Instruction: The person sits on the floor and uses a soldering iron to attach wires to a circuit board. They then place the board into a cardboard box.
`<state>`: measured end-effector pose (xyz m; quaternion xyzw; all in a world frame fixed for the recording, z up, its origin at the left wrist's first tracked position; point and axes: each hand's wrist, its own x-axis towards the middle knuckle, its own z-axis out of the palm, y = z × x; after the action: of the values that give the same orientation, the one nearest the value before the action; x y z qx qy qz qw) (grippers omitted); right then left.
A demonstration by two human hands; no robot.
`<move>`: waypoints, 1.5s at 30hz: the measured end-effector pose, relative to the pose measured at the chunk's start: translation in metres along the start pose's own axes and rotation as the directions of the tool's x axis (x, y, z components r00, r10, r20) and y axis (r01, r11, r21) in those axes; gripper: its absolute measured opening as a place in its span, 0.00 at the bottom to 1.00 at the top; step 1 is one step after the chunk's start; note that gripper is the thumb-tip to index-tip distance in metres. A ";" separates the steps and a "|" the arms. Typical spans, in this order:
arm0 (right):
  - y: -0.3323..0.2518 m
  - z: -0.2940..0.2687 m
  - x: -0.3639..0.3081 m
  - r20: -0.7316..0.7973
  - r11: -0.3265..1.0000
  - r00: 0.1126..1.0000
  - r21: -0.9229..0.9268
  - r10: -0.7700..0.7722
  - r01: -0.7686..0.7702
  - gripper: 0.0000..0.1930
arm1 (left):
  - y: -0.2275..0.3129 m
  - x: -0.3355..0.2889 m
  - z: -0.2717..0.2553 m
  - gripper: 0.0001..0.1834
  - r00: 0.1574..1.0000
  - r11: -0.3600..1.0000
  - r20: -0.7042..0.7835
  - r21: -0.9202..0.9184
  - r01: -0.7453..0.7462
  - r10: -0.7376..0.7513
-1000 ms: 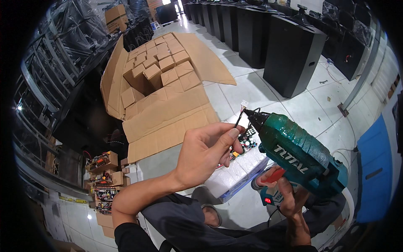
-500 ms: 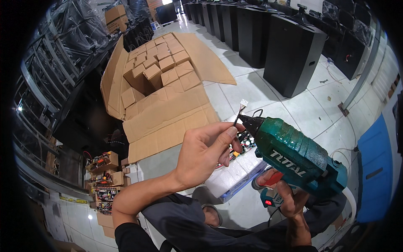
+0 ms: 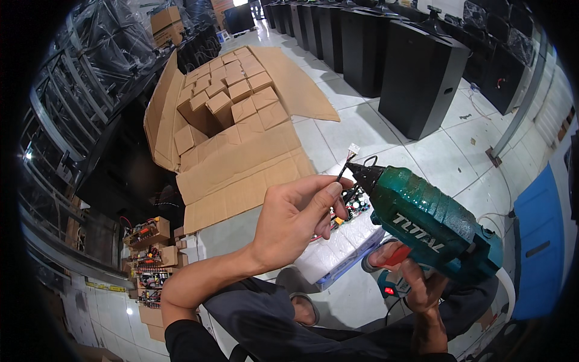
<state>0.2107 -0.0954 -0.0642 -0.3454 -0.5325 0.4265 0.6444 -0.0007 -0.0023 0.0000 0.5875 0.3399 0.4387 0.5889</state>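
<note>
My left hand pinches a thin black cable between thumb and fingers. A small white plug connector tops the cable. My right hand grips a teal hot glue gun by its handle, near the red trigger. The gun's black nozzle points left, with its tip right by the cable just below the connector; whether they touch, I cannot tell. Beneath my left fingers lies a circuit board, partly hidden, on a white plastic-wrapped block with a blue lower edge.
Ahead stands an open carton packed with small brown boxes. Several circuit boards on cardboard line the lower left. Tall black cabinets stand in a row at the far right. A blue panel is at the right edge.
The glue gun has shifted slightly right and down. The connector end of the cable has tipped a little to the right. My left hand has barely moved.
</note>
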 end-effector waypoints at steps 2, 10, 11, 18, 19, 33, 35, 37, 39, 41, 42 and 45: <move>-0.001 -0.002 0.001 0.007 1.000 1.000 -0.008 0.003 -0.003 0.08 | 0.001 0.000 0.000 0.17 1.000 1.000 0.005 0.003 -0.003 0.003; -0.004 0.003 0.003 -0.005 0.997 1.000 -0.073 -0.007 0.007 0.09 | -0.001 0.001 -0.001 0.18 1.000 1.000 0.016 -0.005 -0.023 0.023; -0.005 0.001 0.004 0.003 0.995 1.000 -0.104 -0.002 0.003 0.09 | 0.000 0.000 -0.002 0.18 1.000 1.000 0.013 0.006 -0.022 0.022; -0.006 0.002 0.005 -0.065 0.994 0.998 -0.104 0.021 -0.028 0.09 | -0.001 0.001 -0.003 0.19 0.999 1.000 0.035 0.012 -0.018 0.017; -0.004 0.002 0.004 -0.064 0.996 0.998 -0.093 0.004 -0.010 0.09 | -0.001 0.001 -0.003 0.19 0.999 1.000 0.037 0.008 -0.017 0.016; 0.000 0.001 0.003 -0.037 0.995 0.999 -0.094 -0.019 0.015 0.11 | 0.000 0.001 -0.003 0.19 0.999 1.000 0.050 -0.002 -0.009 0.009; 0.002 0.002 0.003 -0.058 0.998 0.998 -0.066 0.001 -0.005 0.11 | -0.001 0.001 -0.003 0.19 0.999 1.000 0.045 -0.006 -0.005 0.005; 0.004 0.002 0.001 -0.080 0.999 0.997 -0.045 0.017 -0.020 0.11 | -0.001 0.001 -0.003 0.19 0.999 1.000 0.047 -0.007 -0.003 0.003; 0.007 0.002 -0.001 -0.100 0.999 0.995 -0.021 0.028 -0.030 0.12 | -0.002 0.002 -0.002 0.18 0.999 1.000 0.049 -0.008 -0.004 0.004; 0.006 0.000 -0.001 -0.083 0.998 0.996 -0.048 0.023 -0.027 0.12 | -0.001 0.002 -0.002 0.18 0.999 1.000 0.052 -0.008 -0.010 0.010; 0.005 -0.001 -0.001 -0.074 0.998 0.997 -0.059 0.021 -0.025 0.12 | -0.001 0.002 -0.002 0.18 0.999 1.000 0.051 -0.007 -0.010 0.010; 0.012 0.000 -0.003 -0.096 1.000 0.995 -0.001 -0.002 0.002 0.11 | -0.002 0.002 -0.002 0.18 0.999 1.000 0.047 -0.010 -0.008 0.008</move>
<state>0.2084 -0.0933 -0.0762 -0.3652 -0.5017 0.4085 0.6694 -0.0020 0.0002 -0.0015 0.5960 0.3216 0.4288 0.5979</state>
